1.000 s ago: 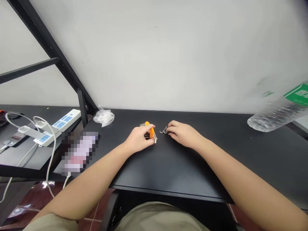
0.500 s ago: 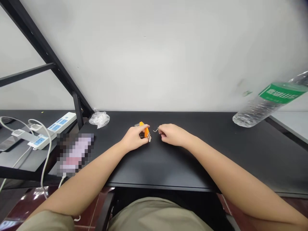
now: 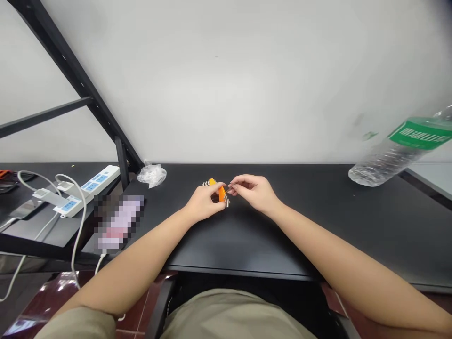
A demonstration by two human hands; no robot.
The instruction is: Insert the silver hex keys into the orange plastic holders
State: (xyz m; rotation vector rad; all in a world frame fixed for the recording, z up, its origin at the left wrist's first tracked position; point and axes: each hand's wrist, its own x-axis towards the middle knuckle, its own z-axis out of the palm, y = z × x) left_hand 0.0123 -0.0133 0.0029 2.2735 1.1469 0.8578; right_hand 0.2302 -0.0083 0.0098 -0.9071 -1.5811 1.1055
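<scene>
My left hand (image 3: 205,202) is closed around an orange hex key holder (image 3: 222,193) just above the black desk. Several metal keys stick out of the holder at its far left side and near my thumb. Close on the right, my right hand (image 3: 256,192) pinches a small L-shaped hex key (image 3: 229,188) between thumb and fingertips. That key's end meets the right side of the holder; whether it sits inside a slot is too small to tell.
A crumpled clear plastic bag (image 3: 152,175) lies by the wall. Left are a pixelated phone (image 3: 122,221), a white power strip (image 3: 90,188) with cables and a black metal frame (image 3: 122,157). A water bottle (image 3: 399,150) with a green label stands at right on the black desk (image 3: 240,245).
My right hand has brought the hex key left, up against the orange holder, and its fingers have turned into clearer view. The whole view has shifted slightly.
</scene>
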